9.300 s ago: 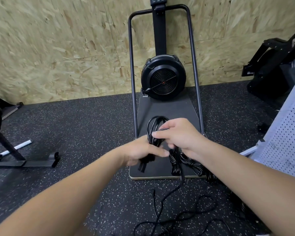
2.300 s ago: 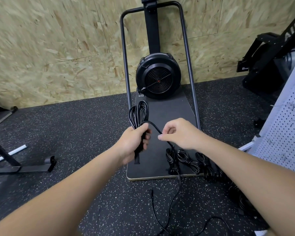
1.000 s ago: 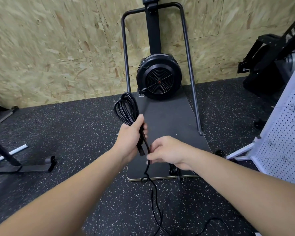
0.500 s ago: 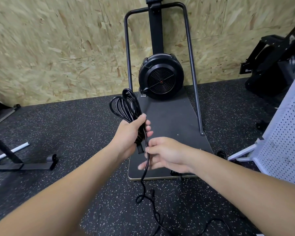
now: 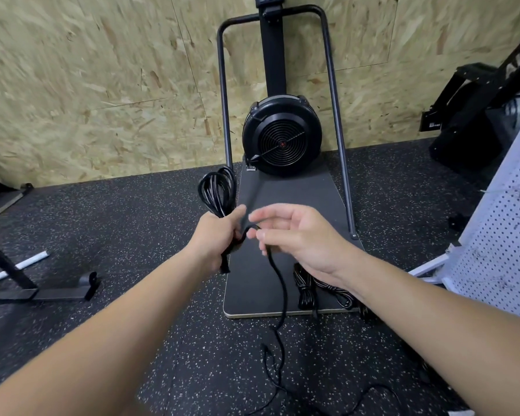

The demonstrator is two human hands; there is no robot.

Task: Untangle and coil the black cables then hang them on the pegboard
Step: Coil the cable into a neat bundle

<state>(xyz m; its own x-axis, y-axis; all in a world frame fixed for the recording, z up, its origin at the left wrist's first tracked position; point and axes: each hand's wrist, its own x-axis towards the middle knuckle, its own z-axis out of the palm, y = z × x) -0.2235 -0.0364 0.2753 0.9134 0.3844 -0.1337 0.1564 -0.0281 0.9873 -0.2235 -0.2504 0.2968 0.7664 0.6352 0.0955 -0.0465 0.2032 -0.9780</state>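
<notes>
coil: black cable coil (image 5: 218, 187) is gripped mid-bundle in left hand (image 5: 219, 238), fist closed round it, loops standing up above the fist, short end hanging below.
loose tail: tail (image 5: 278, 292) runs from the fist, past the right fingers, down over the platform edge to the floor, where it snakes around.
right hand: right hand (image 5: 297, 238) sits just beside the left, fingers loosely spread; cable passes by the fingertips, can't tell if it's actually pinched.
step: looks like feeding the next loop onto the coil.
how: let the tail slide through the right fingers to take twist out, match loop length to the existing ones, keep the left grip firm so the loops don't splay.
risk: slack on the floor may kink or snag on the platform (image 5: 285, 202) edge.
others: bundled cables (image 5: 305, 291) lie on the platform near its front edge.
target: pegboard (image 5: 505, 235) stands at the right, well apart.
</notes>
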